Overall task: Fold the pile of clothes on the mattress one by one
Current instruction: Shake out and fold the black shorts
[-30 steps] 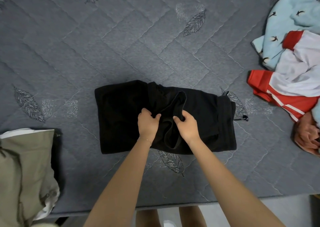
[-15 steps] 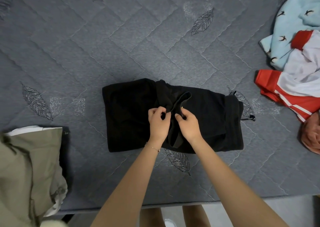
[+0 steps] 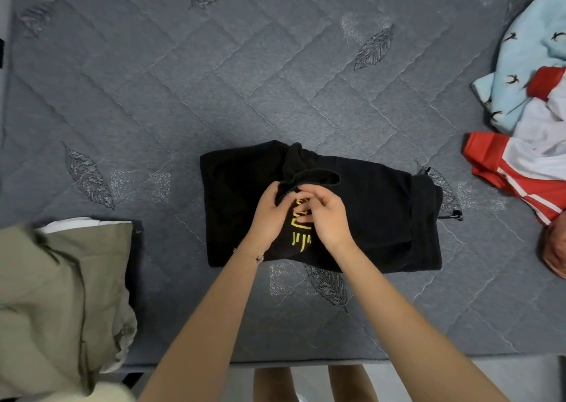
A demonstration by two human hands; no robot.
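Observation:
A black garment (image 3: 376, 218) lies folded into a wide rectangle near the front edge of the grey quilted mattress (image 3: 214, 80). A yellow print (image 3: 301, 233) shows on it between my hands. My left hand (image 3: 269, 215) grips a bunched fold of the black cloth at the garment's middle. My right hand (image 3: 324, 215) lies beside it with curled fingers pinching the same cloth over the print. The unfolded pile sits at the right edge: a light blue bird-print piece (image 3: 526, 64) and a red and white piece (image 3: 526, 169).
A stack of folded olive-beige clothes (image 3: 61, 294) lies at the front left corner. A drawstring (image 3: 453, 216) trails from the black garment's right side. A pinkish item (image 3: 556, 251) shows at the right edge. The mattress front edge (image 3: 337, 357) runs above my legs.
Both hands have drawn closer together and pulled the black cloth back at the garment's middle, uncovering a yellow print that was hidden before.

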